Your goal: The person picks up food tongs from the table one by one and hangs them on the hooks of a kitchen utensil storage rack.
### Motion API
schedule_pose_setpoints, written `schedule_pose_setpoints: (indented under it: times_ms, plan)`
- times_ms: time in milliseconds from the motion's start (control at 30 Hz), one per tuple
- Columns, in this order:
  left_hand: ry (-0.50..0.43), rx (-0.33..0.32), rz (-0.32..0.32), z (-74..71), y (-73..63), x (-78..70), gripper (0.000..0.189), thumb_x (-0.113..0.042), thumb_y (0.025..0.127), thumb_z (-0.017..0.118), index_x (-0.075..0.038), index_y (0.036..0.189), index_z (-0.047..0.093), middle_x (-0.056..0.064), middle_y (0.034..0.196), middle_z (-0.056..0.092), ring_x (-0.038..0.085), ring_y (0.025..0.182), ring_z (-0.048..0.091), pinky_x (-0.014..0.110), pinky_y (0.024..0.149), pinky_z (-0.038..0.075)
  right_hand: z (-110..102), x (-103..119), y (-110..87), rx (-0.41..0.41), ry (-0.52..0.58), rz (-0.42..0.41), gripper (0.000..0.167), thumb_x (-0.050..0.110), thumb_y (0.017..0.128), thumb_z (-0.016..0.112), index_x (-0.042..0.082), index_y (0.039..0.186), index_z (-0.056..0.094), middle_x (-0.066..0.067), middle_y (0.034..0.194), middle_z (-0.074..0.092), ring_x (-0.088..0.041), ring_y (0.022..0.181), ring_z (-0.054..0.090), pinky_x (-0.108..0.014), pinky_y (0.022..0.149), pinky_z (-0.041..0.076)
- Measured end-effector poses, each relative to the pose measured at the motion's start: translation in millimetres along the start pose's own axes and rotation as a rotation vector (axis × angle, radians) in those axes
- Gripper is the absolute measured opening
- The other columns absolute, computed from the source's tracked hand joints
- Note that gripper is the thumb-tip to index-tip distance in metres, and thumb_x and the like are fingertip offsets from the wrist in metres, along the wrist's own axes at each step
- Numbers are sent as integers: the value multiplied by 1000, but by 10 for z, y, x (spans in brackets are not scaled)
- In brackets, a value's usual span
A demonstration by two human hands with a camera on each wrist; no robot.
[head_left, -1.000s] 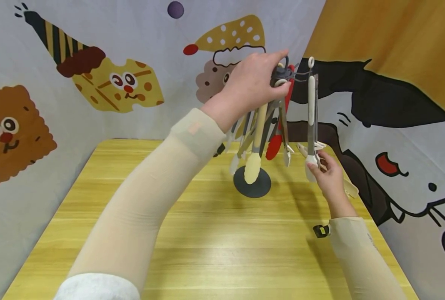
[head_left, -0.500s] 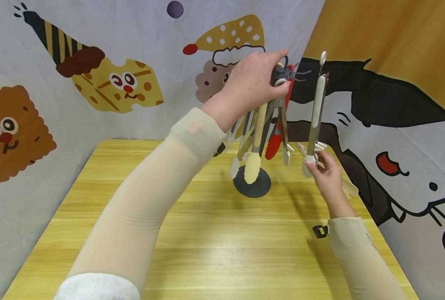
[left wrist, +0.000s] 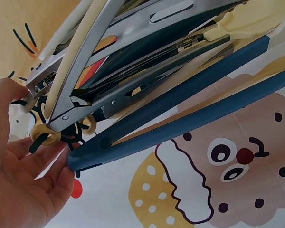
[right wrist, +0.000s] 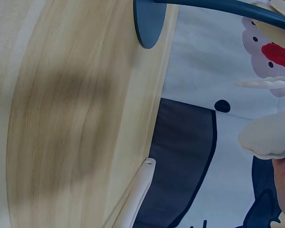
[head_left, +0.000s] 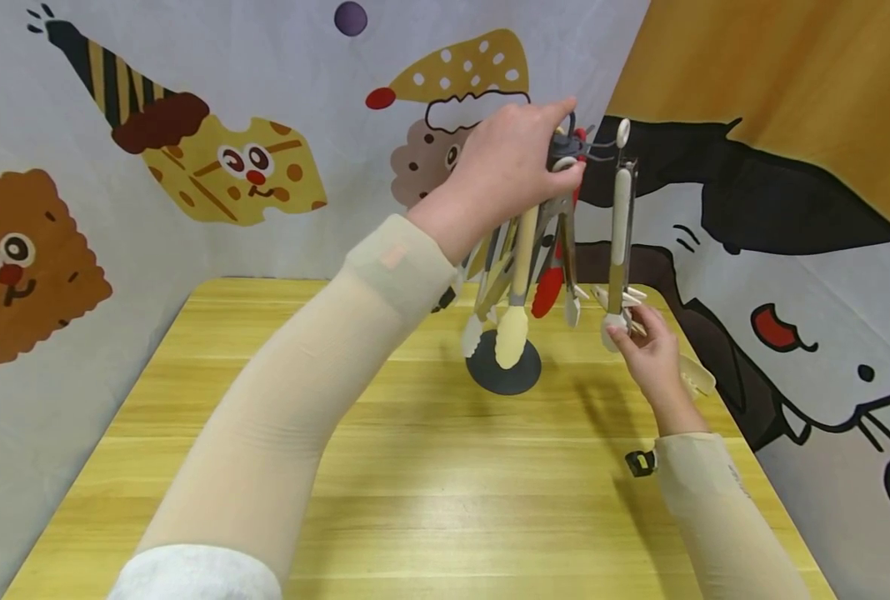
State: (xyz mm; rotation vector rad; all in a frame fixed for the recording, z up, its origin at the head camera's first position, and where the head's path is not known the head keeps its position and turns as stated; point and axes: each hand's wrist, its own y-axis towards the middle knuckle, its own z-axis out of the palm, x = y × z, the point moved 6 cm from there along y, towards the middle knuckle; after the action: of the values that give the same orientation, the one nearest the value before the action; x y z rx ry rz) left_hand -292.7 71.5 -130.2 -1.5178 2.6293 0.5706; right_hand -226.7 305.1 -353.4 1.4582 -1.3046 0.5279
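In the head view, my left hand (head_left: 508, 167) grips the top of a dark utensil stand (head_left: 507, 375), thumb and fingers around its hooked hub. Several tongs hang below the hub, among them cream-tipped tongs (head_left: 512, 337) and red-tipped tongs (head_left: 548, 292). The left wrist view has the thumb and fingers beside the hooks, next to dark blue tongs (left wrist: 180, 126). My right hand (head_left: 655, 358) pinches white-handled tongs (head_left: 620, 225) by their white tips, the handle end upward. Their pull ring overlaps the end of a hook. One white tip (right wrist: 268, 135) shows in the right wrist view.
Behind my right hand, a cream utensil (head_left: 698, 375) lies near the table's right edge. A pale handle (right wrist: 137, 190) with a hole lies by the table edge in the right wrist view. Printed cartoon cloth (head_left: 265, 50) hangs close behind the wooden table (head_left: 430, 500).
The white-handled tongs tilted right half a second ago, their ring away from the hooks. Now they stand nearly upright and lower, ring at a hook's end. The stand's hub has shifted slightly.
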Motion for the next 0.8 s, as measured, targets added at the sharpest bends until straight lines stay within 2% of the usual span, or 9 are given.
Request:
schedule_pose_setpoints:
  times_ms: [133,367,500,600,800]
  plan:
    - [8,-2,-6,4,2,-21,69,-51,91,47,-27,151,22,-4,135,53,11,113,54,23,86,48,4,-12,-9,7,-17,14,39,-10,84,62,-12,122,54,14,103,49,2,101,52,-9,83,46]
    - [23,-26,0,2,-14,-36,68,-49,91,47,-26,151,23,-3,131,57,12,109,55,23,82,49,-3,-34,-7,6,14,21,37,-12,83,62,-15,119,53,13,102,50,1,100,52,-10,86,46]
    - [37,-49,21,4,-24,-26,70,-53,91,47,-25,151,25,-3,126,59,12,112,54,23,81,49,2,-47,-4,8,18,9,37,-12,83,62,-14,119,54,13,102,50,1,100,52,-9,84,46]
    - [50,-62,37,6,-29,-12,72,-58,90,47,-25,151,25,-4,126,60,12,115,54,23,84,49,9,-62,-8,11,43,3,38,-13,82,62,-14,119,54,12,102,51,1,100,53,-9,83,46]
    - [61,-63,48,15,-32,4,75,-63,89,45,-27,151,25,-6,135,55,12,123,49,25,96,45,21,-87,-16,15,90,17,39,-12,84,61,-13,121,54,11,104,50,2,102,53,-8,83,46]
